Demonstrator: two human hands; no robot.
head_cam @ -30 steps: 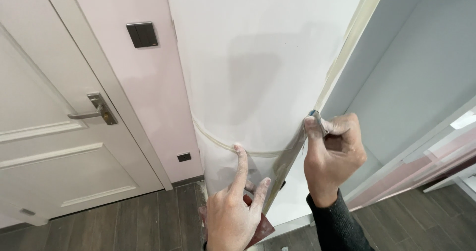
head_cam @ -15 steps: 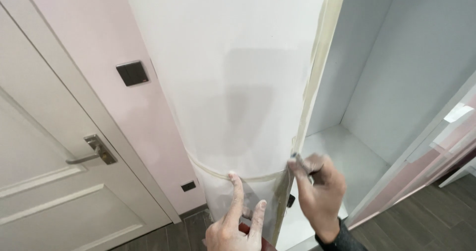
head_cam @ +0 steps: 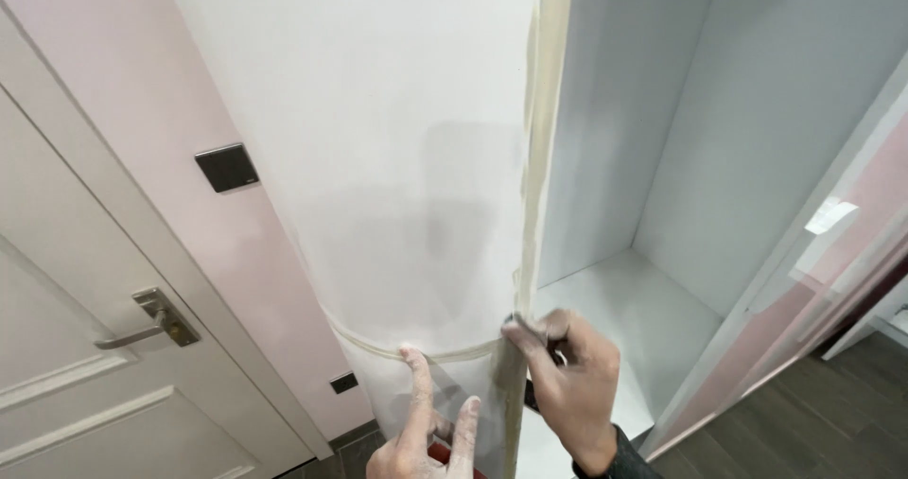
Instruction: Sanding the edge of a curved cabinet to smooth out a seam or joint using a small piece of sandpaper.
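Observation:
A white wall panel (head_cam: 397, 157) has beige masking tape (head_cam: 541, 110) running down its right corner edge and a curved strip across its lower part. Clear plastic film (head_cam: 454, 384) hangs below the curved strip. My left hand (head_cam: 426, 432) rests flat on the film with fingers apart, the index fingertip touching the curved tape. My right hand (head_cam: 567, 384) is pinched on the vertical tape at the corner, just right of my left hand. A small dark object shows inside its fingers; I cannot make out what it is. Something red (head_cam: 445, 452) peeks out under my left hand.
A white door with a metal lever handle (head_cam: 151, 320) is at the left. A dark wall switch (head_cam: 227, 167) sits on the pink wall, with a socket (head_cam: 343, 382) low down. A white open cabinet niche (head_cam: 653, 205) is at the right, above dark wood flooring (head_cam: 823, 413).
The view has tilted upward, so both hands now sit lower in the frame. Both hands keep their hold at the tape near the corner.

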